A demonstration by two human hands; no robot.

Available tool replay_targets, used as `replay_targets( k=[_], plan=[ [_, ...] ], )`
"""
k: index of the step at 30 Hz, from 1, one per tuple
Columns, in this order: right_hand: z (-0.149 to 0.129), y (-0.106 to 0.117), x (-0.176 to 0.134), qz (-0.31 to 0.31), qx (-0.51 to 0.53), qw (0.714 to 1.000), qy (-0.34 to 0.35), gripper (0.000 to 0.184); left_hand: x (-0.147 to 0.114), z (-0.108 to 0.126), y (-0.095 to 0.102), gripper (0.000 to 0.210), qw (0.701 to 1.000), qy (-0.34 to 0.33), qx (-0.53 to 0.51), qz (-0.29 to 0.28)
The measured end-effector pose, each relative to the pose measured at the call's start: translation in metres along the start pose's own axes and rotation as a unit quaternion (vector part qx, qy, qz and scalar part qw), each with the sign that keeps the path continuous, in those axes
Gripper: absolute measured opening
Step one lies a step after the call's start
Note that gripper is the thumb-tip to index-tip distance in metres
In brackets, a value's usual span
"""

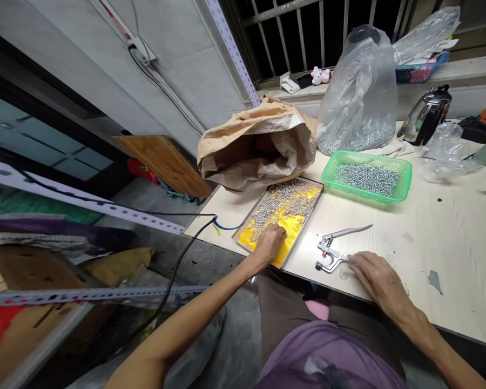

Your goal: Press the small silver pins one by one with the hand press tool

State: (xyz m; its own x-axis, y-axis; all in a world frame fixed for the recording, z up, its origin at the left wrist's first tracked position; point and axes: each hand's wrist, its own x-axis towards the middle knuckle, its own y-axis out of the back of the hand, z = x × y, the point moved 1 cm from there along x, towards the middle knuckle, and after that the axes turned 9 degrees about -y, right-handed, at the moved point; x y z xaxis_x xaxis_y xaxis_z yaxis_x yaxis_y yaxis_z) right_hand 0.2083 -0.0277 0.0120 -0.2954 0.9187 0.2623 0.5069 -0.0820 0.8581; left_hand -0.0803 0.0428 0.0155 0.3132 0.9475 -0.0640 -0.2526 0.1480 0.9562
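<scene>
My left hand [270, 242] is over the near part of a shallow tray [295, 249] with a yellow bottom. Its fingers are curled down and closed; whatever they hold, if anything, is hidden. Small silver metal pins [285, 202] lie scattered thickly across the tray's far part. My right hand [378, 274] rests on the tabletop, fingers stretched out, with the fingertips at the handle end of silver snap pliers [332, 261]. The pliers lie on the table with their handles spread and a C-shaped jaw facing left.
A green plastic basket [407, 181] holds many similar pins. Behind the tray, a brown paper sack [251, 129] lies with its mouth facing me. Further back are a clear bag [356, 92] of metal parts and a kettle [429, 116]. A black cable [174, 281] hangs left of the table.
</scene>
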Motion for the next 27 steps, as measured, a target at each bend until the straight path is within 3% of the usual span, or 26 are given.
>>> replay_targets(
  k=[2, 5, 7, 13, 21, 27],
  plan=[
    [0.004, -0.003, -0.001, 0.026, -0.013, 1.000, -0.009, 0.029, 0.000, 0.014, 0.000, 0.014, 0.989, 0.037, -0.142, -0.001],
    [0.008, -0.009, -0.001, 0.032, -0.030, 0.999, -0.023, 0.026, 0.000, 0.041, -0.012, 0.017, 0.925, 0.108, -0.357, -0.068],
    [0.008, -0.014, -0.002, 0.020, -0.037, 0.999, -0.027, 0.024, 0.001, 0.056, -0.024, 0.019, 0.892, 0.139, -0.419, -0.097],
    [0.007, -0.022, -0.008, -0.009, -0.059, 0.997, -0.038, 0.023, 0.001, 0.070, -0.046, 0.024, 0.895, 0.179, -0.387, -0.128],
    [0.011, -0.030, -0.010, 0.007, -0.074, 0.997, -0.038, 0.022, 0.002, 0.070, -0.046, 0.021, 0.917, 0.170, -0.324, -0.159],
    [0.013, -0.028, -0.010, -0.035, -0.073, 0.996, -0.048, 0.019, 0.003, 0.073, -0.041, 0.021, 0.901, 0.170, -0.334, -0.220]
  ],
)
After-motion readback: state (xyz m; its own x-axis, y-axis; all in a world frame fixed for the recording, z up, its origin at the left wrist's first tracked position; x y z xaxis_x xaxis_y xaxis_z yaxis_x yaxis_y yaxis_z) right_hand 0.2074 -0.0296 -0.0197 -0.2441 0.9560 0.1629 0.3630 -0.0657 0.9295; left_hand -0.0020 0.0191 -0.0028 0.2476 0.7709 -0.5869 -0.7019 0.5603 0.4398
